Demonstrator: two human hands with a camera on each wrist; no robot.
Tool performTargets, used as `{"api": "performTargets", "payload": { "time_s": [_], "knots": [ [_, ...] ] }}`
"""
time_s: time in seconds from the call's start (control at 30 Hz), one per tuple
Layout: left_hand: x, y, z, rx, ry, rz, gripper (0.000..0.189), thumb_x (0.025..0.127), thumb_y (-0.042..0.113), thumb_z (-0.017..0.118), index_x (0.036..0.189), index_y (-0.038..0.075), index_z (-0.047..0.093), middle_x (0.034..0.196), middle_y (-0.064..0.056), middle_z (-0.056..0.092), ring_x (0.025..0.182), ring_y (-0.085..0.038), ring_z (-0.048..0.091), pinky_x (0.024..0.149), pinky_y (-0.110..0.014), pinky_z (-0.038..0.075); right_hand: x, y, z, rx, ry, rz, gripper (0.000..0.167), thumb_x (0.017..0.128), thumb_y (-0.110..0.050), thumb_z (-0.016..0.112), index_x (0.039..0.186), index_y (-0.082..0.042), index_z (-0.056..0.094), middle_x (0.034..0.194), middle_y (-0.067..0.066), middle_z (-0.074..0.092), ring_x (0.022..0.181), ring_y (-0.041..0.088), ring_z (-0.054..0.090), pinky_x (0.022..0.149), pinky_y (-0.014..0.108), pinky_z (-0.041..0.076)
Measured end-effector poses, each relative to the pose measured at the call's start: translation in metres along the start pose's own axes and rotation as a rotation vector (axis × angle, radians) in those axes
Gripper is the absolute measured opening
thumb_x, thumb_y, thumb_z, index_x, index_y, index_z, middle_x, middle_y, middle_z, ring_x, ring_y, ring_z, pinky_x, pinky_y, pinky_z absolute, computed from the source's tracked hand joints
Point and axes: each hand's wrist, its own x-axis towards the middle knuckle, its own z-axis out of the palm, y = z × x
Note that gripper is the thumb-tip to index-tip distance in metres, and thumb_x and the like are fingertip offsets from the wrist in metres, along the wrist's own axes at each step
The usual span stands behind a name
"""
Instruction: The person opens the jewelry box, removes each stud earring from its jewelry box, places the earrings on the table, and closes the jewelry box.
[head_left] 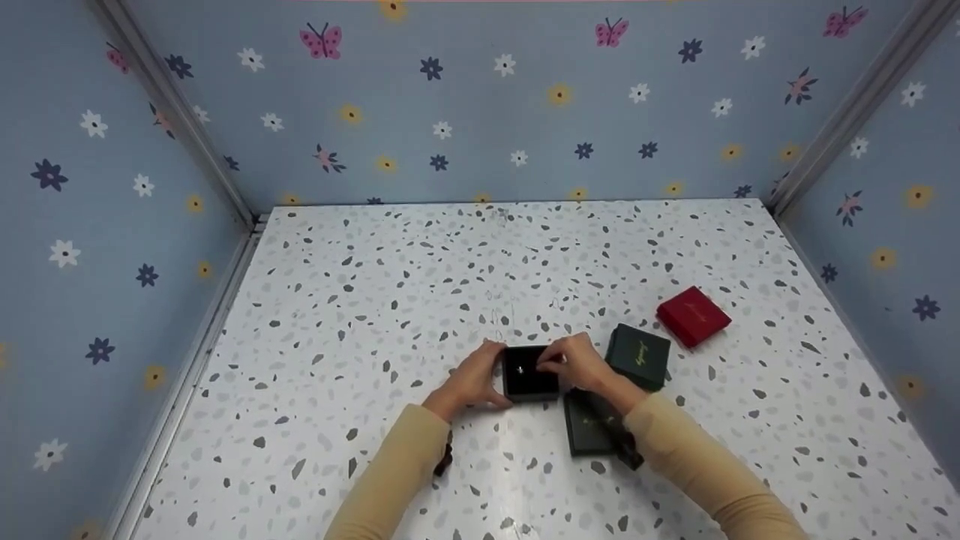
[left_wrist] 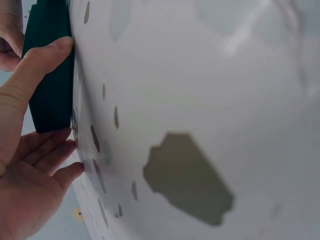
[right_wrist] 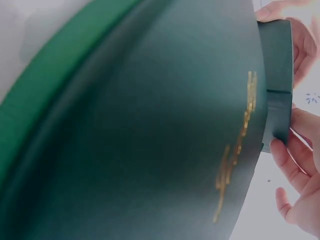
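Note:
A small open jewellery box [head_left: 531, 397] with dark green walls and a black insert stands on the speckled table. A tiny shiny piece [head_left: 520, 370] glints in the insert's left part. My left hand [head_left: 476, 375] grips the box from the left, thumb on its near side and fingers on its far side. In the left wrist view the left thumb [left_wrist: 47, 55] presses the green wall. Over the right part of the insert, my right hand [head_left: 574, 361] has its fingertips bunched together; what lies between them is hidden. In the right wrist view a right fingertip [right_wrist: 277, 143] touches the wall.
A dark green box [head_left: 589, 427] lies under the right wrist, with another gold-lettered green box [head_left: 639, 354] beyond it. Farther right is a red box [head_left: 694, 316]. Flower-patterned walls [head_left: 480, 105] enclose the table [head_left: 360, 315] at the back and sides.

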Motion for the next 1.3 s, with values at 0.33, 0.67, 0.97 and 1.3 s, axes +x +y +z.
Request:
{"api": "performTargets", "payload": {
  "time_s": [0.33,0.67,0.97,1.3],
  "knots": [
    [-0.004,0.001,0.0,-0.005,-0.009,-0.016,0.087,0.049,0.02,0.085,0.122,0.0,0.04,0.112,-0.007,0.048,0.102,-0.02,0.047,0.093,-0.031,0.036,-0.001,-0.001,-0.001,0.065,-0.024,0.054,0.004,0.075,-0.009,0.069,0.077,-0.006,0.072,0.074,-0.001,0.066,0.062,0.007,0.056,0.056,0.023,0.046],
    [-0.002,-0.001,-0.002,0.001,-0.011,0.02,0.086,0.051,0.02,0.085,0.122,-0.001,0.041,0.114,-0.008,0.048,0.105,-0.02,0.046,0.094,-0.03,0.036,0.01,-0.002,-0.013,0.102,-0.014,0.082,0.005,0.076,-0.01,0.068,0.077,-0.008,0.072,0.072,0.0,0.067,0.063,0.009,0.057,0.056,0.03,0.048],
    [-0.001,0.0,-0.002,0.017,0.001,0.018,0.084,0.051,0.021,0.084,0.121,0.0,0.041,0.113,-0.008,0.048,0.109,-0.022,0.046,0.098,-0.03,0.032,0.022,-0.001,-0.023,0.092,0.019,0.091,0.005,0.076,-0.006,0.067,0.077,-0.003,0.071,0.071,0.002,0.066,0.061,0.011,0.056,0.054,0.027,0.047],
    [-0.001,0.0,-0.002,0.001,0.02,0.032,0.085,0.049,0.02,0.085,0.12,-0.002,0.042,0.112,-0.009,0.048,0.105,-0.022,0.047,0.096,-0.03,0.034,0.032,0.015,-0.028,0.086,0.053,0.172,0.008,0.078,-0.01,0.066,0.079,-0.004,0.071,0.073,0.003,0.067,0.064,0.012,0.058,0.058,0.027,0.048]
  ]
}}
